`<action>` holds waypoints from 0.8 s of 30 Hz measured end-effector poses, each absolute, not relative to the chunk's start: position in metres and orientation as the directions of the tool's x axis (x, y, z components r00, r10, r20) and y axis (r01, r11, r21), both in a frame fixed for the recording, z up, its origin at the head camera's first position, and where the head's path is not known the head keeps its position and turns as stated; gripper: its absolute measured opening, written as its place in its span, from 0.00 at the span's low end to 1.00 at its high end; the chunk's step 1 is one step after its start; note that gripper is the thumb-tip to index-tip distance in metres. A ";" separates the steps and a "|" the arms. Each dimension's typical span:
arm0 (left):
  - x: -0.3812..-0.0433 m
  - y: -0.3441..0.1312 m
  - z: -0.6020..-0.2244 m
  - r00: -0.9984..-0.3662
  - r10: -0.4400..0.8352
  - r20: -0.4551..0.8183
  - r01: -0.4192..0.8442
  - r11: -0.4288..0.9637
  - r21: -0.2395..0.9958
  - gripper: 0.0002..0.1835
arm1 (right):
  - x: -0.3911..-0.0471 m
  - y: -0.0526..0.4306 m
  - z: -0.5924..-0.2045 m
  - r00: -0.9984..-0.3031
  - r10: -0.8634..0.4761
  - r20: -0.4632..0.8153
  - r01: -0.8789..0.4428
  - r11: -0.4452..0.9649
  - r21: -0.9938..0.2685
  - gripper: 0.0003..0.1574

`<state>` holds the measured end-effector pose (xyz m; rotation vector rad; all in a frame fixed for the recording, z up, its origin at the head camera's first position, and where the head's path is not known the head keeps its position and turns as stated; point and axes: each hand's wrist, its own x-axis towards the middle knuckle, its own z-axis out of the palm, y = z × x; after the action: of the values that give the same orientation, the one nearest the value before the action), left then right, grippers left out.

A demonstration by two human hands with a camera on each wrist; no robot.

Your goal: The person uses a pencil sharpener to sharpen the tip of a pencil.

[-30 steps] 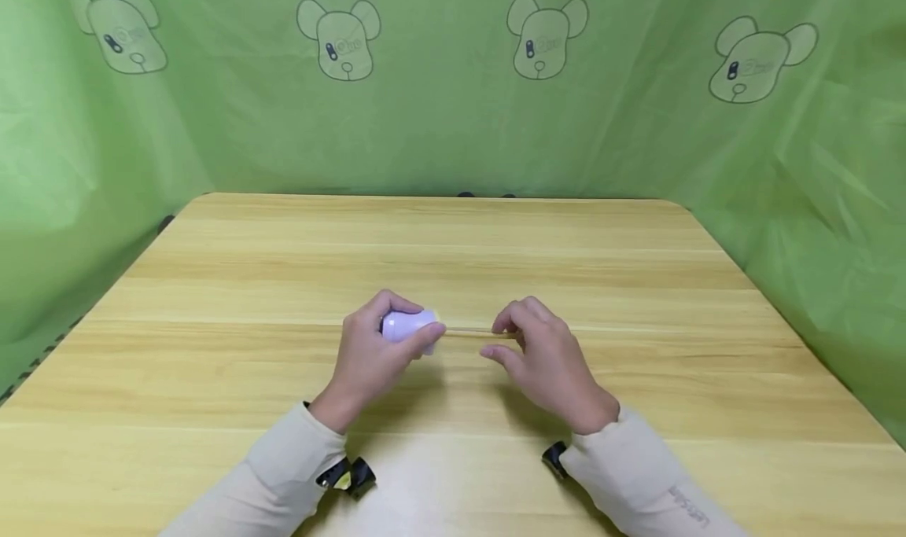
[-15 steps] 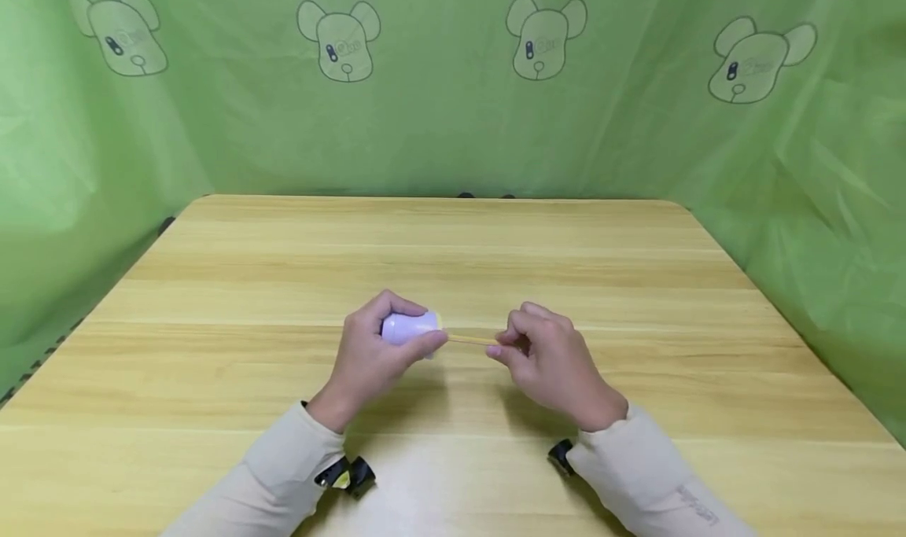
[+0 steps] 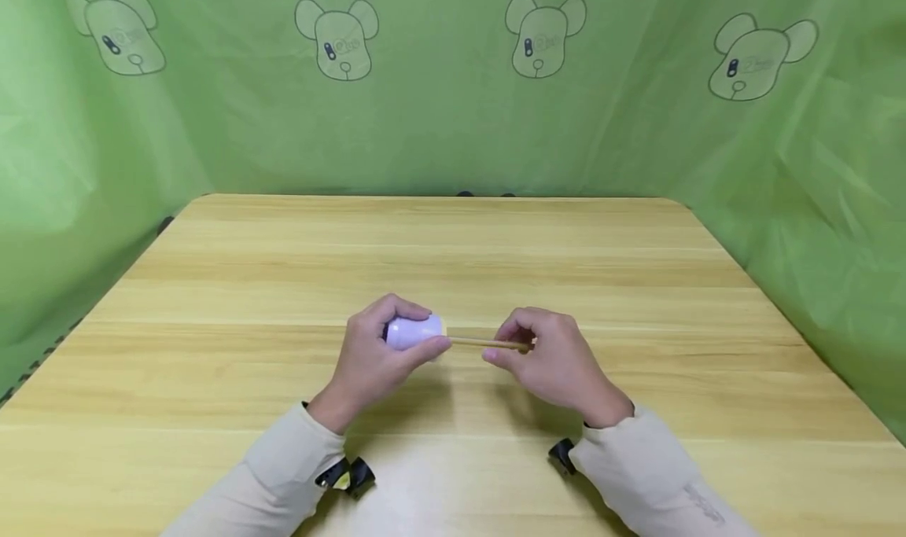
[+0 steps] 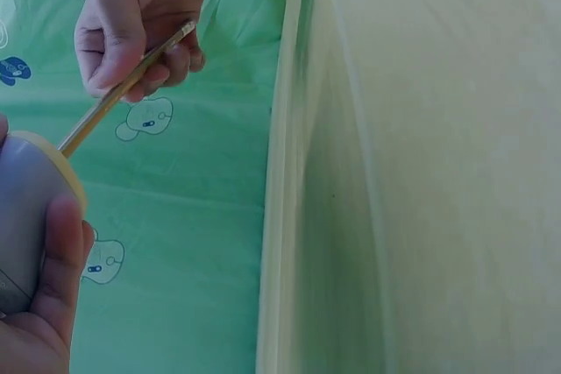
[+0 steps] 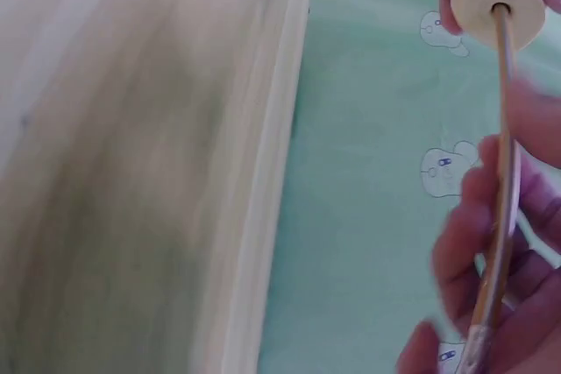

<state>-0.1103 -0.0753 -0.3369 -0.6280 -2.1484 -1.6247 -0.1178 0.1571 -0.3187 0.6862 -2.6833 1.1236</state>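
Observation:
My left hand grips a lilac pencil sharpener, thumb on the near side and fingers over the far side. A yellowish pencil sticks out level from the hole in the sharpener's cream end face. My right hand holds the pencil between thumb and curled fingers, close to its back end. In the left wrist view the pencil's pale metal-tipped end shows past the fingers. The pencil's front part is hidden inside the sharpener. Both hands hover above the table.
The wooden table spreads out on all sides of the hands. Behind it and at both sides hangs a green curtain printed with bear heads. Black wrist cameras sit at both sleeves.
The right thumb and fingers pinched together half a second ago and now stand slightly wider around the pencil, showing more of its back end. Both hands shifted very little; the left keeps its grip.

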 end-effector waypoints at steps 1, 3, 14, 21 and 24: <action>-0.111 -0.075 -0.337 -0.829 0.121 0.546 0.558 0.241 0.794 0.15 | -0.118 0.157 -0.319 -0.889 -0.334 0.313 -0.457 0.630 -0.628 0.09; -0.111 -0.075 -0.338 -0.830 0.121 0.544 0.557 0.243 0.795 0.15 | -0.118 0.156 -0.318 -0.899 -0.295 0.323 -0.437 0.657 -0.614 0.11; -0.109 -0.075 -0.337 -0.884 0.067 0.462 0.465 0.214 0.859 0.15 | -0.114 0.150 -0.326 -0.824 -0.273 0.497 -0.539 0.650 -0.536 0.14; -0.109 -0.078 -0.333 -0.914 0.062 0.400 0.405 0.153 0.902 0.15 | -0.112 0.149 -0.329 -0.759 -0.265 0.594 -0.601 0.636 -0.484 0.18; -0.109 -0.079 -0.332 -0.915 0.069 0.396 0.402 0.136 0.905 0.16 | -0.112 0.149 -0.327 -0.768 -0.284 0.574 -0.604 0.618 -0.502 0.17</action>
<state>-0.1090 -0.0785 -0.3320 -0.4615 -2.1558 -1.8527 -0.1124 0.1487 -0.3267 0.7033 -2.4007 0.9774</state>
